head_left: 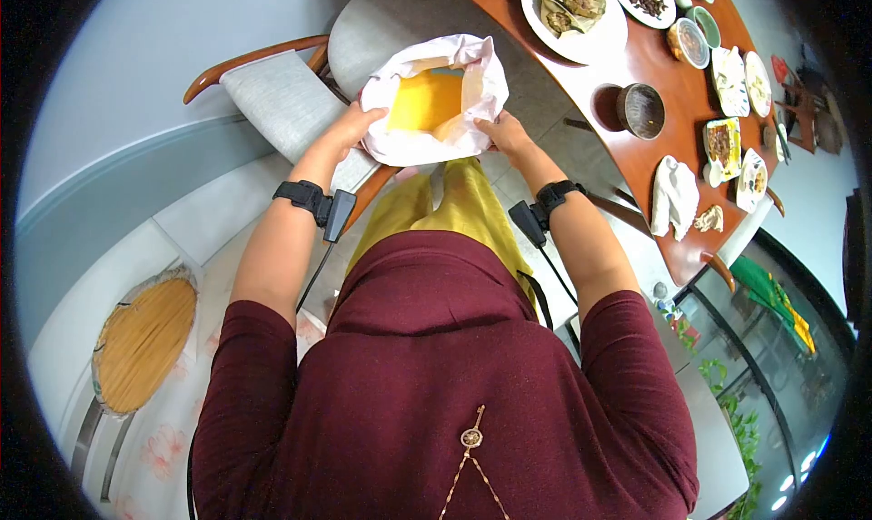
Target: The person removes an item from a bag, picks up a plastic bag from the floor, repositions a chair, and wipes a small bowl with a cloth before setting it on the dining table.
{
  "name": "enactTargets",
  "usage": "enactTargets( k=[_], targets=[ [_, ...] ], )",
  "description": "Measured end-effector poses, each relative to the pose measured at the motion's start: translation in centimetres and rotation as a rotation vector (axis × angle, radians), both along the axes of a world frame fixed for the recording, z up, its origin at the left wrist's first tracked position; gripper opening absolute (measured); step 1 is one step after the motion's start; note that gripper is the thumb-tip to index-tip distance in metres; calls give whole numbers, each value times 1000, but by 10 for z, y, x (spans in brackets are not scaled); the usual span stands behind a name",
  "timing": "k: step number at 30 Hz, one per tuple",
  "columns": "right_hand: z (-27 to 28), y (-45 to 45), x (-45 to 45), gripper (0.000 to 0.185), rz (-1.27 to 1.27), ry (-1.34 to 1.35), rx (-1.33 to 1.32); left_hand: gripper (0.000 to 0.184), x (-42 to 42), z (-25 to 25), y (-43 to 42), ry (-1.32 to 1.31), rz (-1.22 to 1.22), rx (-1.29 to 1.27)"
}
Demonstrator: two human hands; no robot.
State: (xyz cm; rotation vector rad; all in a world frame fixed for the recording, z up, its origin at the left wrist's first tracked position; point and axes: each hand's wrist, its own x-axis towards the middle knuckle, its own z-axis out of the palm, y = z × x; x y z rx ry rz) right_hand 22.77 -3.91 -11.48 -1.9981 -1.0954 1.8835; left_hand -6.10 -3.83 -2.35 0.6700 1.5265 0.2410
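Observation:
Both hands hold up a whitish-pink bag [486,70] with a crumpled rim, its mouth facing up toward me. A yellow-orange surface [427,102] shows inside it; whether that is a lining or contents I cannot tell. My left hand [347,128] grips the left side of the rim, thumb on top and the other fingers mostly hidden beneath. On the opposite side, my right hand [505,132] pinches the rim between thumb and fingers. The bag hangs in front of my lower body, above the floor and beside a chair.
A grey cushioned chair [289,102] with wooden arms stands at front left. To the right, a wooden table [581,79] carries a plate of leaf-wrapped food [595,43], a dark bowl [641,111], a white cloth [674,196] and several dishes. A round wooden board [145,343] lies at left.

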Motion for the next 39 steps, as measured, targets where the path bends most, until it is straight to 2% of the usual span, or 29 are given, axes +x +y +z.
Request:
enactTargets(
  k=[1, 5, 7, 19, 25, 32, 39],
  targets=[
    [-1, 0, 0, 45, -12, 8, 1, 57, 1, 0, 1, 21, 24, -4],
    [-2, 1, 0, 43, -19, -5, -22, 58, 1, 2, 1, 9, 12, -7],
    [8, 1, -2, 42, -36, 27, -31, 65, -3, -7, 0, -23, -29, -25],
    [11, 3, -4, 40, -34, 49, -41, 60, 1, -6, -4, 15, 9, 78],
    [16, 3, -6, 38, -80, 68, -47, 58, -6, -29, -6, -47, -1, 102],
    [29, 5, -8, 38, -63, 67, -51, 59, -7, -34, -6, -26, -5, 79],
    [17, 4, -5, 38, -60, 80, -47, 61, -8, -29, -6, -13, 16, 22]
  ],
)
